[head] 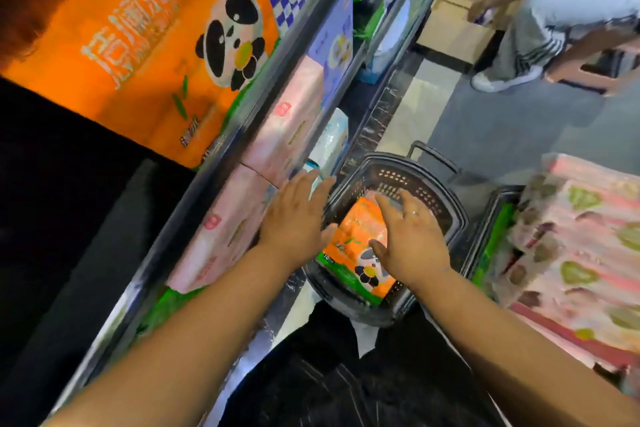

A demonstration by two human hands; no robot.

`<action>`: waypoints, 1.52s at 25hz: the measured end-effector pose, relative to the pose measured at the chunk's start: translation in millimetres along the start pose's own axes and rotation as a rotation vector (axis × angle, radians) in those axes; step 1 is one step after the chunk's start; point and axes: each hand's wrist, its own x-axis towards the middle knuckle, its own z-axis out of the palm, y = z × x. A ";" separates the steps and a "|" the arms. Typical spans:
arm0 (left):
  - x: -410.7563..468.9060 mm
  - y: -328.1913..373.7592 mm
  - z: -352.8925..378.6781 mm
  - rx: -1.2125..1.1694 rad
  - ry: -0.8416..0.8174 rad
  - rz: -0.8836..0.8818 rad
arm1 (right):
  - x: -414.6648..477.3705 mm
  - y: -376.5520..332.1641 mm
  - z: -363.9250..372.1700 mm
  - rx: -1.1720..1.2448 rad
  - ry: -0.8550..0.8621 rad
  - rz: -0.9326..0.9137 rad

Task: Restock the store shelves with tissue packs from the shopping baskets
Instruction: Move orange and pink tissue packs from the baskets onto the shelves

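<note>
An orange tissue pack with a panda print (360, 239) lies in a dark shopping basket (434, 199) on the floor below me. My right hand (410, 236) hovers over the pack with fingers spread, and whether it touches is unclear. My left hand (298, 215) reaches beside the basket's left rim, fingers straight, holding nothing. A large orange panda pack (152, 45) stands on the upper shelf at left. Pink packs (249, 191) fill the shelf below it.
A second basket (491, 239) with a green pack stands to the right, next to a stack of pink floral packs (581, 253). A person in striped trousers (540, 38) stands at the top right by cardboard boxes (460, 7). Grey floor lies between.
</note>
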 end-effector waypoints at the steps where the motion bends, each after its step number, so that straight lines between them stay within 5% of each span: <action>1: 2.6 -4.1 13.0 0.006 -0.034 0.031 | -4.9 3.9 15.0 0.013 -0.022 0.049; 12: 57.9 -25.7 218.6 0.063 -0.377 0.176 | 18.7 77.3 185.9 0.115 -0.278 0.361; 19: 104.5 -47.3 361.1 -0.100 -0.566 -0.060 | 82.6 123.6 301.8 0.265 -0.357 0.563; 24: 114.1 -74.5 427.1 -0.266 -0.546 -0.276 | 90.8 127.7 366.8 0.464 -0.282 0.855; 28: 113.6 -90.2 447.9 -0.458 -0.605 -0.465 | 88.4 118.6 403.2 0.623 -0.039 1.008; 32: 111.9 -89.1 443.6 -0.521 -0.590 -0.511 | 89.4 118.1 406.8 0.881 -0.014 1.224; 38: 87.5 -74.6 391.7 -0.533 -0.508 -0.484 | 70.7 106.7 361.3 0.952 0.077 1.175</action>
